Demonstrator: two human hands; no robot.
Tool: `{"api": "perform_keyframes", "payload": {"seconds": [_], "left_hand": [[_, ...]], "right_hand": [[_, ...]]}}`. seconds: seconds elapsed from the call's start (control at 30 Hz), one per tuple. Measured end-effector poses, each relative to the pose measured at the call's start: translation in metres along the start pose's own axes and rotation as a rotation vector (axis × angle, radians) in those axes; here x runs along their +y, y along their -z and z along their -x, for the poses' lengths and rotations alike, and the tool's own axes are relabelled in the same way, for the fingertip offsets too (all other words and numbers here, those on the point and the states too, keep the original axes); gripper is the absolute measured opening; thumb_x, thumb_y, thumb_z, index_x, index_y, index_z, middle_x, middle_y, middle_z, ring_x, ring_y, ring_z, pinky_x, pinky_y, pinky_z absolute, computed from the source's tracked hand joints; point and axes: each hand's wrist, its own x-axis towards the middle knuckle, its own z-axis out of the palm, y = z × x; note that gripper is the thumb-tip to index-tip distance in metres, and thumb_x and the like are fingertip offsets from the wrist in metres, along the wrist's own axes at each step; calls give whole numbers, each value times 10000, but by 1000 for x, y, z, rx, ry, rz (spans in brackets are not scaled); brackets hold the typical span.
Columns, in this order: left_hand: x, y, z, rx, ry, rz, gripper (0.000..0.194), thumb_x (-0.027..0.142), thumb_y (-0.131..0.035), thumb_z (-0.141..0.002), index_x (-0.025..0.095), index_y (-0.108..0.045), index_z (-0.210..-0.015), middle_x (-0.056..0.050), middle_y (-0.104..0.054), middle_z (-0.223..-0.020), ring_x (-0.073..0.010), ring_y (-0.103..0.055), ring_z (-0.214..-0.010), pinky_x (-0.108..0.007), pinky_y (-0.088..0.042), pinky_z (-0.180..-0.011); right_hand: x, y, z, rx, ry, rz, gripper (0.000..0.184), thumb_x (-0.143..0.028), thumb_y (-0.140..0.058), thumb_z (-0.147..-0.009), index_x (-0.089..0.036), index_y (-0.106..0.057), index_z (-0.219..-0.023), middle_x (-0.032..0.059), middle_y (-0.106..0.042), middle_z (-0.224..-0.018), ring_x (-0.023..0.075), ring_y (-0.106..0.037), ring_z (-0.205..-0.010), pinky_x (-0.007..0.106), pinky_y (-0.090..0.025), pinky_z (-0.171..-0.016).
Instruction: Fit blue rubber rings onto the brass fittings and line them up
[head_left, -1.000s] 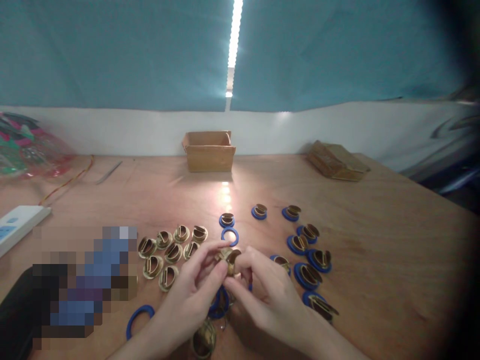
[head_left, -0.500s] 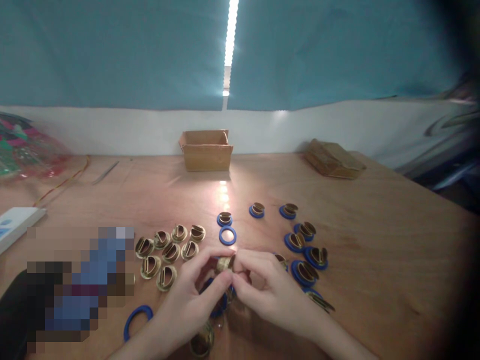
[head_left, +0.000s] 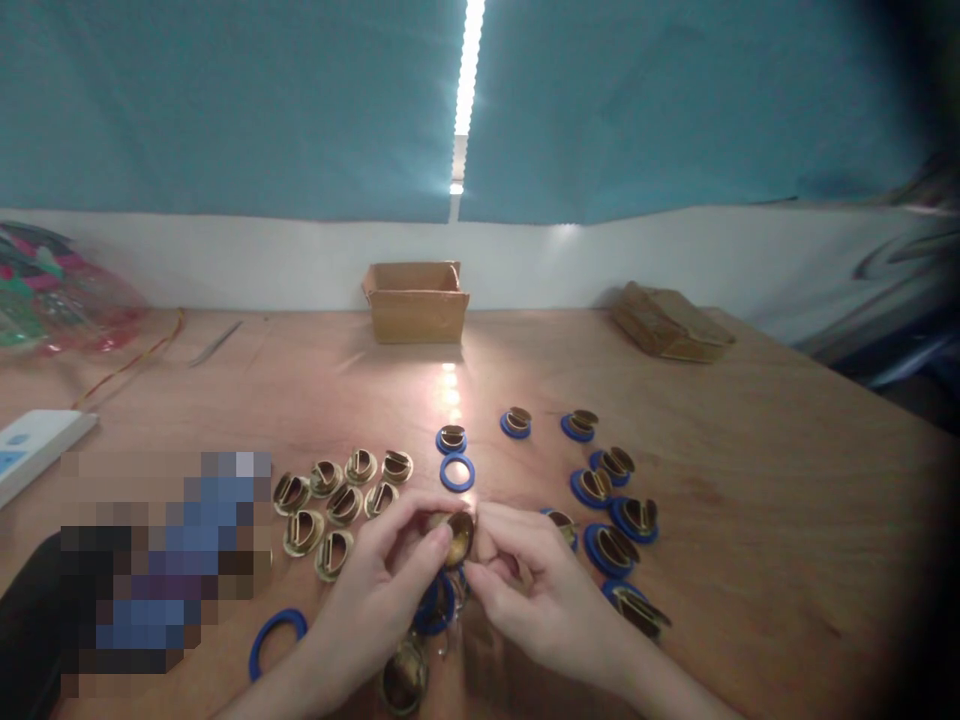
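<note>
Left fingers [head_left: 411, 512] have a brass fitting [head_left: 460, 540] pinched between thumb & index, over the table [head_left: 757, 480], approx. midway betw. my hands. Right fingers [head_left: 511, 538] are bunched right at its rim — can't tell if they grip it or anything else, tips are hidden.

Main risk, I'd say: the round edge slips, b/c only a small bit of smooth metal is pinched. If it dropped, it'd prob. hit the blue ring [head_left: 442, 612] below or the loose brass piece [head_left: 405, 675] nearer me. Pushing too hard w/ the right could also twist it out of the left. My right wrist might knock the finished-looking blue-ringed piece [head_left: 634, 610] beside it.

Vs. half a sec ago: fitting's turned — its round face shows now, was more side-on; right fingertips sit slightly farther off. Pieces on the table look unmoved.
</note>
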Motion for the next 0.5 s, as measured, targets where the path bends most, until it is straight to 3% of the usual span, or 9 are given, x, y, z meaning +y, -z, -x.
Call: {"api": "perform_keyframes", "payload": {"seconds": [0.13,0.27,0.5], "left_hand": [[4,10,-10,180,21,-14,179,328,-613,-898,232,-698,-1023,-23,-732,-1004,-165,-683,-879,-234,-535,-738],[14,22,-20,312,-43,-86,241,319,-685,-833,194,-675,-1038,-50,-744,-1028,-186,-694,-950,-248,-547,-794],[3,59,-33,289,-155,-440,313,364,-663,-858,189,-631,-1115,-60,-739,-959,-220,-717,-887,-306,-562,-760]], "right_hand": [[-2,10,1,23,-6,-31,254,-212,-476,-892,-203,-389,-654,-43,-439,-629,112,-432,-597,247,-323,-581],[-3,22,-1,-31,-7,220,209,-202,-481,-909,-199,-437,-705,-41,-466,-646,110,-460,-599,250,-312,-575],[4,18,-2,-269,45,625,206,-213,-480,-913,-190,-461,-710,-2,-539,-710,128,-489,-647,279,-286,-598]]}}
